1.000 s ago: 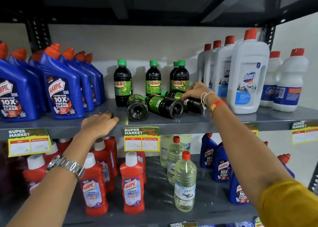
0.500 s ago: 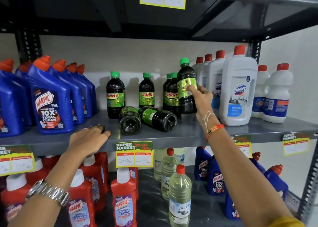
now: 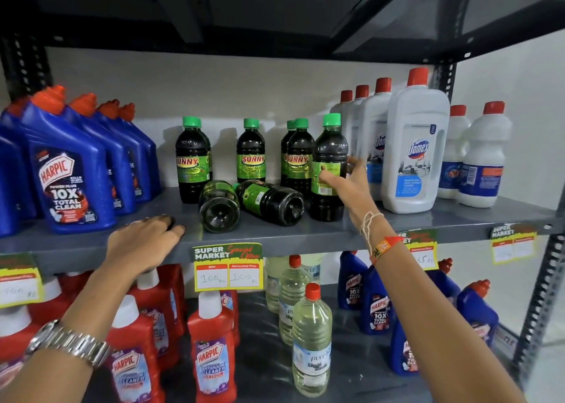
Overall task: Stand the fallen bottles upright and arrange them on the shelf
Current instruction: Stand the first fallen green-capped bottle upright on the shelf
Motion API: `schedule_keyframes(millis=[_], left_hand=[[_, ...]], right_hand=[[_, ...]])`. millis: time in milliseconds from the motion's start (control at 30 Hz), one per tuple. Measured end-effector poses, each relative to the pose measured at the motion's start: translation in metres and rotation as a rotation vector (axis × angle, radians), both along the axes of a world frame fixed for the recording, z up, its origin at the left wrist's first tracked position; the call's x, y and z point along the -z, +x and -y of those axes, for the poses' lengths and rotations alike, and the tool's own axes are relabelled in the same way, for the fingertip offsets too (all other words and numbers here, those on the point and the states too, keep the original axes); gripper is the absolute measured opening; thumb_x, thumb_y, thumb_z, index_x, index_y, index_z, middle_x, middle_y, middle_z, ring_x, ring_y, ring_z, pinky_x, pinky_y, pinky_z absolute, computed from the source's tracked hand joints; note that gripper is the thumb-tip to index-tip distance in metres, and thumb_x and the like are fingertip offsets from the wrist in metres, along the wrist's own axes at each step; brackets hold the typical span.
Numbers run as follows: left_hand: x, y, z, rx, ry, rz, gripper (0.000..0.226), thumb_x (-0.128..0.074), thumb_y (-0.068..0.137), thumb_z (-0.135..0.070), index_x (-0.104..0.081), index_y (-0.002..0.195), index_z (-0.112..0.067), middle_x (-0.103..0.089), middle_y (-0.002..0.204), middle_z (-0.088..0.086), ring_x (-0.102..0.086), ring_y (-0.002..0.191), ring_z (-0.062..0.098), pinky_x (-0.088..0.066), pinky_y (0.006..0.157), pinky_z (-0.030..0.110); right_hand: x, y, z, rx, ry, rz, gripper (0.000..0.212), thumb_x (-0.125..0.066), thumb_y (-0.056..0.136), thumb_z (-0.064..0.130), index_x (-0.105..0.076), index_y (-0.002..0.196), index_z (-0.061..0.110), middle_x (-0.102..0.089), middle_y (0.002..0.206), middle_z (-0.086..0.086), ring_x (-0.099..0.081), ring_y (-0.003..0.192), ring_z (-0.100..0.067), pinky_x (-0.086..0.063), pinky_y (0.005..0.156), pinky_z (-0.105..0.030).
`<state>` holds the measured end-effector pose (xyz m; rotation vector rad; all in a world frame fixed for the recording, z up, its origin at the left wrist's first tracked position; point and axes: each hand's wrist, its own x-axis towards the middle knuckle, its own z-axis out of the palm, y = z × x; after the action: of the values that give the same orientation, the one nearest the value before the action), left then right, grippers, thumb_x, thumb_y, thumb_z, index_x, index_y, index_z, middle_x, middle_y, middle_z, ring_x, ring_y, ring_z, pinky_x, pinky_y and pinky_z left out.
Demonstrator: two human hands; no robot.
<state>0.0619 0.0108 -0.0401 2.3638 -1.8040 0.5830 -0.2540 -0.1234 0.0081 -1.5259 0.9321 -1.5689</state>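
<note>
1. Standing now on the grey shelf [image 3: 336,234], the dark green-capped bottle [image 3: 328,170] that was raised in the air half a second ago is upright, its base on the board just right of the standing Sunny group [image 3: 301,158].
2. The right hand [image 3: 348,182] remains at this bottle's label side, thumb across the label and fingers spread toward the back; the grasp looks loosened, though whether the fingers still press the bottle cannot be told.
3. The left hand [image 3: 143,243] has not shifted: it lies palm down and flat on the shelf's front lip, holding nothing.
4. Two fallen bottles [image 3: 244,204] still lie on their sides, bases toward the camera, touching each other, in front of the standing row.
5. The upright bottle stands near the large white Domex bottle [image 3: 415,146], with a narrow gap between them.
6. Open board shows between the blue Harpic bottles [image 3: 73,170] and the left fallen bottle, and along the front edge right of the price tag [image 3: 228,266].
</note>
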Motion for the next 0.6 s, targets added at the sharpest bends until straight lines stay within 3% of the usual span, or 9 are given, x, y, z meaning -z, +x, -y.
schedule_keyframes(millis=[67,167,267,367,467,533,600], left_hand=[[0.000,-0.001,-0.001,-0.002,0.000,-0.002,0.041,-0.029,0.090,-0.029,-0.046,0.127,-0.024,-0.048,0.137,0.004,-0.050,0.117,0.027,-0.047,0.089,0.039],[0.001,-0.002,-0.002,-0.005,-0.005,0.009,0.042,-0.026,0.090,-0.030,-0.045,0.127,-0.024,-0.048,0.137,0.003,-0.049,0.117,0.027,-0.047,0.089,0.039],[0.000,-0.004,-0.002,-0.020,-0.014,0.003,0.041,-0.027,0.090,-0.027,-0.046,0.126,-0.024,-0.049,0.136,0.003,-0.050,0.115,0.026,-0.043,0.078,0.035],[0.001,-0.007,-0.003,-0.036,-0.009,0.031,0.040,-0.031,0.088,-0.020,-0.046,0.125,-0.024,-0.051,0.133,0.002,-0.052,0.111,0.026,-0.040,0.068,0.033],[0.003,-0.007,-0.004,-0.053,-0.028,0.047,0.041,-0.031,0.087,-0.019,-0.044,0.126,-0.024,-0.052,0.128,0.003,-0.054,0.107,0.025,-0.035,0.064,0.032],[0.003,-0.007,-0.004,-0.055,-0.032,0.059,0.040,-0.033,0.087,-0.018,-0.044,0.126,-0.024,-0.053,0.127,0.003,-0.054,0.106,0.025,-0.035,0.064,0.031],[0.004,-0.007,-0.004,-0.056,-0.035,0.067,0.040,-0.035,0.087,-0.017,-0.044,0.126,-0.024,-0.052,0.127,0.003,-0.054,0.106,0.024,-0.035,0.064,0.031]], right_hand=[[0.002,0.003,-0.001,0.036,0.005,-0.021,0.066,-0.079,0.068,0.014,-0.035,0.118,0.018,-0.057,0.112,-0.003,-0.058,0.114,-0.024,-0.045,0.104,-0.039],[0.005,0.009,-0.007,0.264,-0.028,-0.259,0.099,-0.086,0.057,0.039,-0.033,0.133,0.005,-0.043,0.135,-0.016,-0.041,0.129,-0.030,-0.035,0.111,-0.040],[0.009,0.015,-0.014,0.460,-0.072,-0.436,0.106,-0.084,0.054,0.049,-0.031,0.133,0.003,-0.041,0.136,-0.018,-0.040,0.129,-0.033,-0.038,0.103,-0.040],[0.003,0.009,-0.008,0.415,-0.054,-0.400,0.091,-0.087,0.055,0.036,-0.037,0.124,0.006,-0.055,0.122,-0.012,-0.054,0.114,-0.028,-0.045,0.092,-0.036],[-0.003,0.001,0.006,0.110,0.126,-0.201,0.071,-0.083,0.062,0.014,-0.042,0.119,0.002,-0.063,0.101,-0.006,-0.063,0.091,-0.017,-0.050,0.086,-0.028],[-0.001,-0.004,0.015,-0.078,0.190,-0.093,0.077,-0.078,0.061,0.007,-0.042,0.128,-0.007,-0.071,0.078,-0.003,-0.067,0.068,-0.008,-0.055,0.072,-0.024],[0.000,-0.007,0.020,-0.171,0.211,-0.080,0.085,-0.071,0.058,0.009,-0.038,0.134,-0.009,-0.068,0.056,0.004,-0.063,0.060,-0.009,-0.049,0.070,-0.025]])
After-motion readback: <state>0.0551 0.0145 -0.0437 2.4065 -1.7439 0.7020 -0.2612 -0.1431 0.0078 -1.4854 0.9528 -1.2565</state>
